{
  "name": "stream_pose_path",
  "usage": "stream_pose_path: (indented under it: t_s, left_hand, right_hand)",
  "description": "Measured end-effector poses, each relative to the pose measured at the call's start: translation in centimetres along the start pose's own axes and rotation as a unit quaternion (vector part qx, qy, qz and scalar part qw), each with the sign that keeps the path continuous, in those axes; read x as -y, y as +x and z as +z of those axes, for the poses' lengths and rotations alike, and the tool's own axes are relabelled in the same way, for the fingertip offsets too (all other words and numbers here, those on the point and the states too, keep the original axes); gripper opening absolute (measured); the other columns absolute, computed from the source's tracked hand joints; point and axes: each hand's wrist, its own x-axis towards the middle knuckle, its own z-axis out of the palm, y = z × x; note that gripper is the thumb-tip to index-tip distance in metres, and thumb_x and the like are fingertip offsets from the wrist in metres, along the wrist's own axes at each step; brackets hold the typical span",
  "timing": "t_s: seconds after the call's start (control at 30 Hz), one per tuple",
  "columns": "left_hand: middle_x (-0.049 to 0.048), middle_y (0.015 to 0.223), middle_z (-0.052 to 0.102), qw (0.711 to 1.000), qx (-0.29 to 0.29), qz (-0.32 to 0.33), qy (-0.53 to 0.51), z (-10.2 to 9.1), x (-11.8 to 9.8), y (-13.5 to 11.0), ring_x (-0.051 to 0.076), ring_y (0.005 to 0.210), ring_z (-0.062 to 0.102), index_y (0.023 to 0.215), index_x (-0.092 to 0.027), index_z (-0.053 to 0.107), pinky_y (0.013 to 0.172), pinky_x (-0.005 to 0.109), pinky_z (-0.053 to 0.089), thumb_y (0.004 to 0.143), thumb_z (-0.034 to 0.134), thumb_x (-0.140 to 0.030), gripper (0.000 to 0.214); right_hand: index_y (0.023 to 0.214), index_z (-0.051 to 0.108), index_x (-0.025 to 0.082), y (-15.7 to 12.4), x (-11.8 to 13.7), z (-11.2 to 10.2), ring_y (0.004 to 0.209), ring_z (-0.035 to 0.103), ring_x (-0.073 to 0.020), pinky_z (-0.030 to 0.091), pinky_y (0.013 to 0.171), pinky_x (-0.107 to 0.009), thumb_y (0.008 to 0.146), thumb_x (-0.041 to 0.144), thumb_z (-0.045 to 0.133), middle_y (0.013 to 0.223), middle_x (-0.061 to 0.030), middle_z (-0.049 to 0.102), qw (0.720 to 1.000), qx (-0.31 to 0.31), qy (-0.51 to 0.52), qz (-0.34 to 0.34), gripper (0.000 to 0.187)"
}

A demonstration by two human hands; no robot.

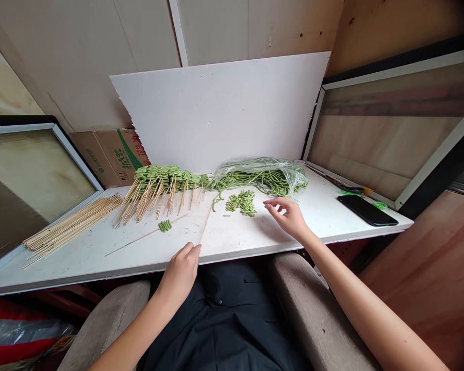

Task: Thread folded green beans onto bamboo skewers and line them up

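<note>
My left hand [183,268] is closed on the lower end of a thin wooden skewer [206,224], at the table's front edge. That skewer is bare and points away from me. My right hand [286,216] hovers just right of a small heap of cut green bean pieces [243,202]. Its fingers are loosely bent and apart, with nothing visible between them. To the left lies another skewer [131,242] with a short row of bean pieces [165,225] on it. Behind it, many loaded bean skewers [166,178] are stacked, their sticks toward me.
Bare skewers [71,226] lie bundled at the left of the white table [232,242]. Long green beans [259,178] under clear plastic rest at the back. A black phone [367,210] and scissors [350,188] are on the right. A cardboard box [108,157] and white board [224,113] stand behind.
</note>
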Motion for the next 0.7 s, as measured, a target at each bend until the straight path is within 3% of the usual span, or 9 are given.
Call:
stream_pose_path:
  t_s: [0.27, 0.7]
  left_hand:
    - [0.0051, 0.088, 0.061, 0.998, -0.039, -0.007, 0.040, -0.8, 0.9, -0.6, 0.021, 0.076, 0.065, 0.121, -0.013, 0.071, 0.069, 0.033, 0.051, 0.106, 0.041, -0.012, 0.033]
    - [0.0059, 0.091, 0.061, 1.000, -0.002, -0.001, 0.015, -1.2, 1.8, 0.2, 0.019, 0.075, 0.064, 0.118, -0.014, 0.072, 0.071, 0.031, 0.051, 0.105, 0.038, -0.009, 0.037]
  right_hand:
    - [0.102, 0.082, 0.025, -0.1, 0.2, 0.3, 0.097, 0.069, -0.0281, 0.053, 0.072, -0.040, 0.100, 0.046, 0.065, 0.104, -0.0085, 0.082, 1.000, 0.009, -0.002, 0.001, 0.027]
    - [0.103, 0.082, 0.024, -0.2, 0.3, 0.3, 0.097, 0.069, -0.0287, 0.054, 0.072, -0.040, 0.100, 0.046, 0.064, 0.105, -0.0094, 0.081, 1.000, 0.012, -0.002, 0.005, 0.029]
